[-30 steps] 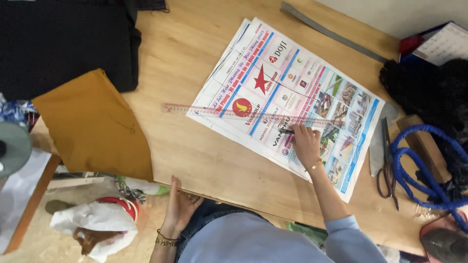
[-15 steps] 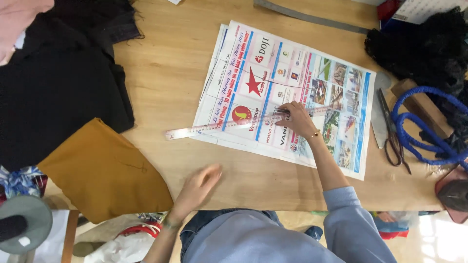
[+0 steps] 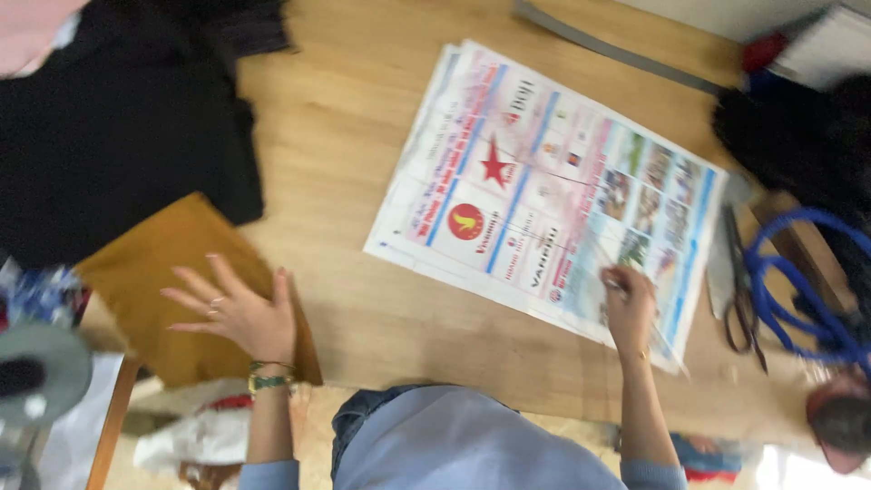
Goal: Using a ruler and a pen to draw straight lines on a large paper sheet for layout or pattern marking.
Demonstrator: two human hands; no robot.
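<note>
Though blurry, shows a printed paper sheet (image 3: 544,195) spread flat in the middle of the wooden table (image 3: 363,118). Looks whole so far, not cut and not folded. Curls the right hand (image 3: 629,304) over its near right edge, fingers bent, maybe around something thin; cannot tell what. Lays the left hand (image 3: 238,313) wide open, holding nothing, on a mustard-brown cloth (image 3: 150,272) at the near left. Leaves scissors (image 3: 739,281) untouched just right of the sheet, beside a blue cord (image 3: 798,281).
</note>
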